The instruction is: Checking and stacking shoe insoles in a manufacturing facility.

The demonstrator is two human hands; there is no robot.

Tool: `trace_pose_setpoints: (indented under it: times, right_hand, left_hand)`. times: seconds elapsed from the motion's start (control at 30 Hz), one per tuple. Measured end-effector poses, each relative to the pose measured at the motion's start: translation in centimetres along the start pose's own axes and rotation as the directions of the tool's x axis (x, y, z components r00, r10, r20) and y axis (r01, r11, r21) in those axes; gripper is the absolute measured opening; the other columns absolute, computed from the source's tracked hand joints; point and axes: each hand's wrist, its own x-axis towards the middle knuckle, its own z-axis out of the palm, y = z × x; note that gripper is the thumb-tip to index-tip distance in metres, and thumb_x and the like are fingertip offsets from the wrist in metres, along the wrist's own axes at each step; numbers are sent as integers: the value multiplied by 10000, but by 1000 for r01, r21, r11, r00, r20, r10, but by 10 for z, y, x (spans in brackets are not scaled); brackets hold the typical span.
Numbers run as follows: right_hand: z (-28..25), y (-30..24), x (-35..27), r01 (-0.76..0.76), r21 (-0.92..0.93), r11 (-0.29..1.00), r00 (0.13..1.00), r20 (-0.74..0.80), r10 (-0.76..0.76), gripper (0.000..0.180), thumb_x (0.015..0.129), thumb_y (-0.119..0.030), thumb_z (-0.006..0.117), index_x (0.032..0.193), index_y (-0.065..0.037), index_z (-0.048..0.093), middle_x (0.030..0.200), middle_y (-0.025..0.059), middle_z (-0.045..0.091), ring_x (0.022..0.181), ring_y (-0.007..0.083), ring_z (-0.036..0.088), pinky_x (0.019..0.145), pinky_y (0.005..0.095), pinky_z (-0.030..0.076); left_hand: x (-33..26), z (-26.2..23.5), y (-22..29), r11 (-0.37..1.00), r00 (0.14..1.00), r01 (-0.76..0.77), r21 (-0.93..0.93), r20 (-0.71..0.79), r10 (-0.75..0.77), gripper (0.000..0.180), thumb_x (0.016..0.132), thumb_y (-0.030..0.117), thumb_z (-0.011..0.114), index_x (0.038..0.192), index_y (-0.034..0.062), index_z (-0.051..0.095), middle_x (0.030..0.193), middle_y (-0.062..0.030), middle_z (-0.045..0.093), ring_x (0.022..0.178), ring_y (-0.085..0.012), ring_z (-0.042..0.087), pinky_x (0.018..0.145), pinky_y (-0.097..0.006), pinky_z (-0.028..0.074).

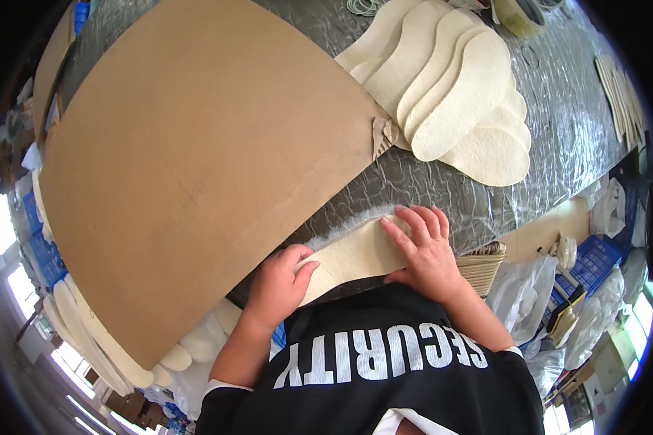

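Observation:
A cream insole (352, 259) with grey fleece along its far edge lies at the table's near edge, right in front of my body. My left hand (277, 284) grips its left end, thumb and fingers closed on the rim. On the right end rests my right hand (426, 250), fingers bent over the far edge and the thumb at the near edge. The insole's underside is hidden. Farther off to the right, several cream insoles (463, 94) are fanned out in an overlapping pile.
A large brown cardboard sheet (203, 152) covers the table's left side, its right corner torn. Wrinkled dark plastic (559, 138) covers the tabletop (479, 206). A tape roll (519, 16) sits at the far right. Plastic bags (522, 290) and a blue crate (595, 264) stand beyond the right edge.

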Motion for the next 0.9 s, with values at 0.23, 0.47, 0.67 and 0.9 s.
trace_pose_setpoints:
  times: [0.23, 0.47, 0.67, 0.9]
  right_hand:
    - [-3, -11, 7, -69, -133, 989, 992, 96, 83, 1024, 506, -362, 869, 1415, -178, 434, 1414, 91, 401, 1336, 323, 332, 1113, 583, 175]
    - [12, -33, 33, 281, -23, 959, 958, 72, -279, 994, 524, -405, 846, 1405, -174, 450, 1465, 113, 375, 1385, 328, 309, 1138, 560, 174]
    - [19, -30, 33, 250, -102, 963, 964, 116, -238, 911, 624, -363, 813, 1415, -150, 417, 1388, 112, 457, 1354, 297, 356, 1121, 557, 213]
    - [23, -63, 51, 491, 103, 865, 868, 22, -495, 796, 635, -294, 803, 1343, -115, 485, 1326, 121, 509, 1316, 323, 413, 1109, 582, 237]
  left_hand:
    - [1, 4, -4, 1000, 999, 8, 14, -35, -7, 187, 829, 110, 695, 953, -15, 631, 894, -180, 683, 846, -299, 688, 726, -338, 525]
    - [0, 6, -4, 999, 999, -11, 47, -50, 13, 177, 829, 91, 694, 948, -23, 631, 874, -172, 682, 807, -261, 685, 718, -324, 522]
    - [-28, -4, -55, 724, 971, 212, -656, 55, -234, 225, 891, 27, 640, 1105, -8, 579, 965, -58, 659, 874, -122, 623, 769, -250, 504]
    - [-41, -3, -40, 616, 998, -6, -787, -44, -46, 154, 921, 13, 594, 1069, -30, 596, 908, -53, 661, 781, -96, 614, 728, -248, 511]
